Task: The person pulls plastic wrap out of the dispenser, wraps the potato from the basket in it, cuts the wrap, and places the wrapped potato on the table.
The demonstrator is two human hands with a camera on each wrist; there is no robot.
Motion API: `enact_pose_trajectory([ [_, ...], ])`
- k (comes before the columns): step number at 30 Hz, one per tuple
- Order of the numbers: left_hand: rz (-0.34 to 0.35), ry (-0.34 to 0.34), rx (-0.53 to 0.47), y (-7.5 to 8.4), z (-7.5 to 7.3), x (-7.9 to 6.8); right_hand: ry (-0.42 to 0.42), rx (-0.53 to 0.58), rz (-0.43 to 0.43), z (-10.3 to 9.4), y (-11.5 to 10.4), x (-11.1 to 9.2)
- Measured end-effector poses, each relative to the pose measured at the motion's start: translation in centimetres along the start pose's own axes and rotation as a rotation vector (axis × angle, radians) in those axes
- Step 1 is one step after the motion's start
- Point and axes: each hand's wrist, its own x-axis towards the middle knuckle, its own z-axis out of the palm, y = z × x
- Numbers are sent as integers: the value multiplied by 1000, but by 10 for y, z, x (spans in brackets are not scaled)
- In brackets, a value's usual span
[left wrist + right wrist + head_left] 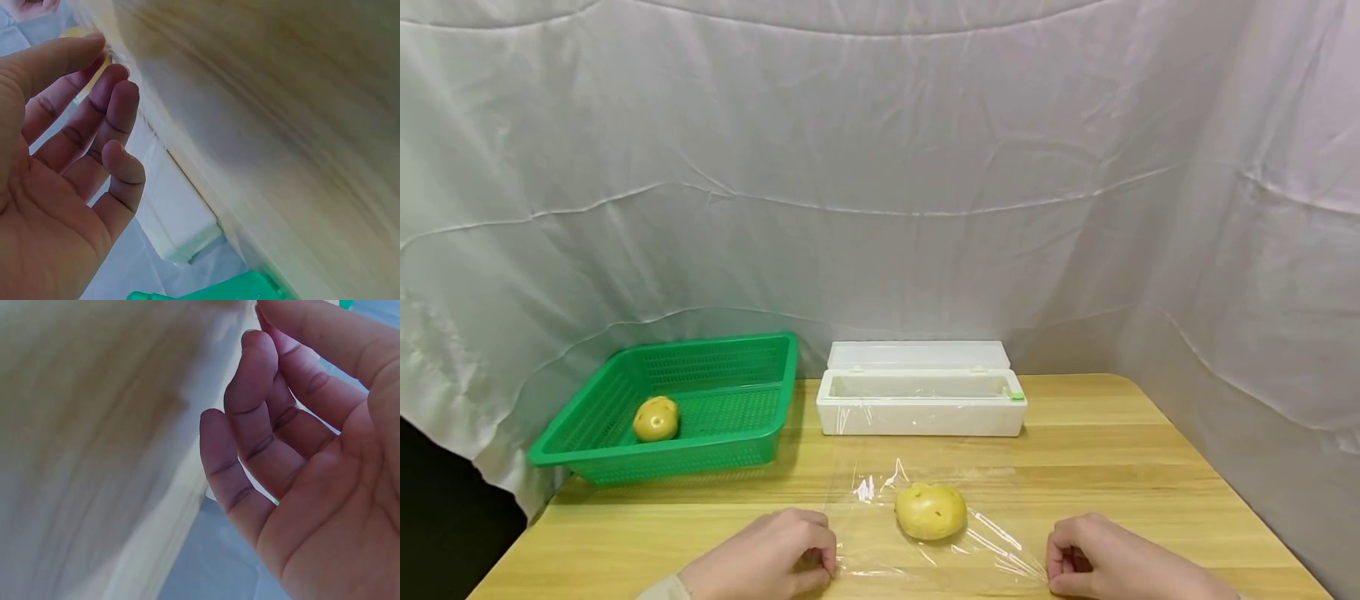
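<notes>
A sheet of clear plastic wrap [865, 542] stretches over the table from the white wrap box [917, 419] toward the front. On the wrap lies a yellow potato [931, 512], midway between the two hands. At the sheet's near left corner the left hand [778, 554] pinches its edge between thumb and index finger; the other fingers curl loosely in the left wrist view. The right hand [1120, 557] pinches the near right corner the same way, and creases in the film run from the potato toward it. In the right wrist view, the pinching fingertips lie at the top edge.
Behind the wrap, the box stands with its lid [919, 355] raised and a small green piece [1017, 396] at its right end. A green basket [700, 454] at the back left holds another potato [656, 418]. Grey-white cloth [880, 208] hangs behind the wooden table [1120, 467].
</notes>
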Motion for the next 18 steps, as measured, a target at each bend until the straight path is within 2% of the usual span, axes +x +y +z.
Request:
enact_pose_trajectory([
  [6,-43,38,-46,-3,-6,2,20,56,61,-9,-2,0],
  [13,-52,129,-130,-10,-12,9,108,-4,-40,-18,5,6],
  [18,-105,157,-189,-17,-12,13,140,-20,-72,-21,10,11],
])
